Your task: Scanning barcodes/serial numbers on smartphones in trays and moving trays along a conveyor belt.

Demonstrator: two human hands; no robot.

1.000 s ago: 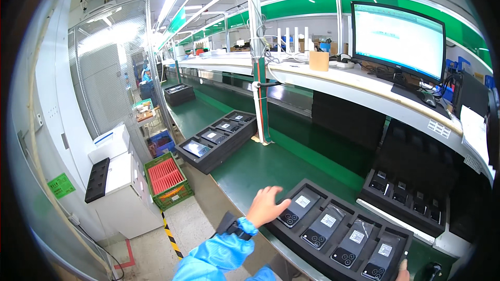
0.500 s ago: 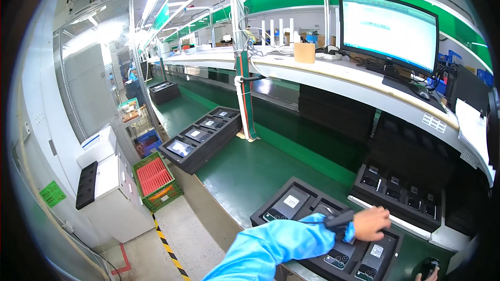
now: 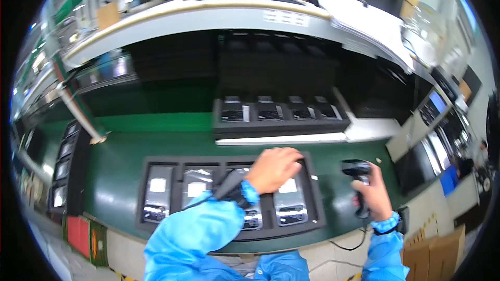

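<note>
Now the left hand [image 3: 273, 170] hovers over the right part of the black foam tray [image 3: 315, 198], fingers bent and close together, and whether the tips pinch or touch anything I cannot tell. Below it, the rightmost phone [image 3: 290, 205] lies in its slot, pale label showing, camera cluster toward the person; the third is partly covered by the wrist, while the leftmost phone [image 3: 158, 190] sits in plain sight. Over to the right, the right hand [image 3: 376, 195] is wrapped around the handle of a black handheld scanner [image 3: 357, 167], held upright beside the tray and clear of it, with a dark cable [image 3: 349, 248] looping below. Both sleeves are blue. Beneath it all runs the green tabletop [image 3: 114, 177]; beyond, a second dark tray [image 3: 281, 129] carries four devices, and at far left another tray [image 3: 78, 177] stands near the post.
</note>
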